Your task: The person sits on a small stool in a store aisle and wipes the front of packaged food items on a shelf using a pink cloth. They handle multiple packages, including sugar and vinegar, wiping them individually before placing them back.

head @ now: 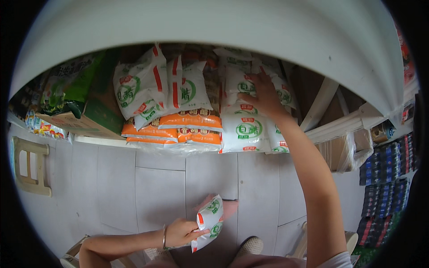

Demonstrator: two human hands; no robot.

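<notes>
My left hand [182, 232] grips a white plastic pouch [211, 214] with green and red print, low in the head view above the floor. A pink cloth [229, 208] shows behind the pouch; whether my hand holds it too I cannot tell. Stretched out to the shelf, my right hand [264, 93] lies with fingers spread over a stack of matching white pouches [248, 129]. Left of that stack are orange-banded pouches [191, 121], with more white pouches [140, 87] leaning on top of them. The back of the shelf is in shadow.
A pale overhanging surface [214, 23] covers the shelf's top. Left stands a cardboard box [87, 115] with a green bag [72, 85]. Plastic stools [32, 167] stand on the tiled floor [161, 191]. At right are a plastic-wrapped box [338, 152] and shrink-wrapped bottle packs [383, 181].
</notes>
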